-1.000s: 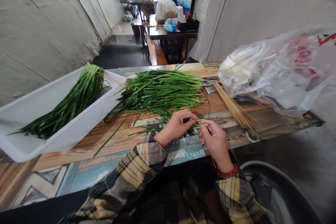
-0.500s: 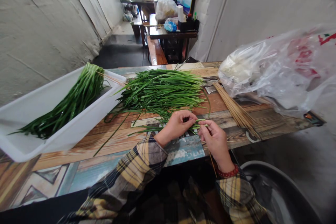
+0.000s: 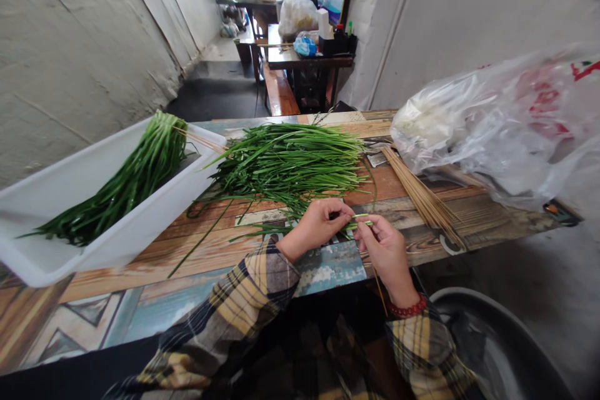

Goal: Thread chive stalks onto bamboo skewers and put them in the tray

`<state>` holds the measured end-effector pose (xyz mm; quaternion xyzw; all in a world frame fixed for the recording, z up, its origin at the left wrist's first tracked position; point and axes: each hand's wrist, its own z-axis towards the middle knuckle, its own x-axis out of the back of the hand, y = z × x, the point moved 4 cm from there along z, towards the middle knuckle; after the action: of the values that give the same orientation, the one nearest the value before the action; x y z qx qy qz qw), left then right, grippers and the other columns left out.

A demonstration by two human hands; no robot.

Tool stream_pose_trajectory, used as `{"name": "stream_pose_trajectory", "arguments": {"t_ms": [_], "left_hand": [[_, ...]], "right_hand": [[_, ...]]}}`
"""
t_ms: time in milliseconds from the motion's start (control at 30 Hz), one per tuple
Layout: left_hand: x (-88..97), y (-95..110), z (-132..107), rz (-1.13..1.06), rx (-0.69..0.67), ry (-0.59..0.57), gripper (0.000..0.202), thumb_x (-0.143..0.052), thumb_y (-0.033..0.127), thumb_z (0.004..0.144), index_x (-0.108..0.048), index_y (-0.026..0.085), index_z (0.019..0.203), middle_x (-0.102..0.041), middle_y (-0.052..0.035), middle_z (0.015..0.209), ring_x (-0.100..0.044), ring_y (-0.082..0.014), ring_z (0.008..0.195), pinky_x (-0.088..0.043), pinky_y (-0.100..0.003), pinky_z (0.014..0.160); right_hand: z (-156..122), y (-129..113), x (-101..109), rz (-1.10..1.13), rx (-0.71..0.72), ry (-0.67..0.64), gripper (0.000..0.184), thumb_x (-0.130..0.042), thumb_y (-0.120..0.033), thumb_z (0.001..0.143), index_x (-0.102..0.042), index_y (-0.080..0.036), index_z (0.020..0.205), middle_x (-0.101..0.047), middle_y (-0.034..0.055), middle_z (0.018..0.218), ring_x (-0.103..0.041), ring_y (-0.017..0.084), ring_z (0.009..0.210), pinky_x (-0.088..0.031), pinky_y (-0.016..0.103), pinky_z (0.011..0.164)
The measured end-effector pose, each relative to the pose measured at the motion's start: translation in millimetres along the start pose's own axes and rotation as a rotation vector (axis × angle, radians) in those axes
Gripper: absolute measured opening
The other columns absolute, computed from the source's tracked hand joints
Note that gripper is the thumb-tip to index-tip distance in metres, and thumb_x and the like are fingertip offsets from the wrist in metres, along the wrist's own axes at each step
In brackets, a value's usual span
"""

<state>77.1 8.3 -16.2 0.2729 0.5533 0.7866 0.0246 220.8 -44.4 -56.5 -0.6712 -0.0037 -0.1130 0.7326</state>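
Note:
My left hand is closed in a pinch on a few chives, their pale stalk ends pointing toward my right hand. My right hand, with a red bead bracelet at its wrist, is closed on a thin bamboo skewer that hangs out below the palm. Its fingertips meet the chive ends; whether the skewer's tip is in them is hidden. Just beyond my hands lies a large pile of loose green chives. A bundle of bamboo skewers rests to the right of the pile.
A white plastic tray at the left holds skewered chives. At the right sits a clear plastic bag with red print. A dark basin is below the table's right edge. Farther back, a person sits behind another table.
Almost nothing differs. The fingertips of both hands shift very slightly around the chive ends, and the whole view moves a little.

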Motion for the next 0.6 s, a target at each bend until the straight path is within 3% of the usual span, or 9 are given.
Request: {"name": "stream_pose_trajectory", "arguments": {"t_ms": [600], "left_hand": [[0.2,0.3,0.8,-0.027,0.019,-0.001,0.014,-0.058,0.017,0.08,-0.071,0.012,0.08,-0.069,-0.0045,0.076,-0.061,-0.0123,0.071,-0.045,-0.021,0.065]], "right_hand": [[1.0,0.0,-1.1,0.032,-0.028,-0.015,0.024,-0.06,-0.041,0.083,-0.062,-0.017,0.091,-0.062,-0.0007,0.064,-0.053,0.01,0.048,-0.042,0.022,0.047]]}}
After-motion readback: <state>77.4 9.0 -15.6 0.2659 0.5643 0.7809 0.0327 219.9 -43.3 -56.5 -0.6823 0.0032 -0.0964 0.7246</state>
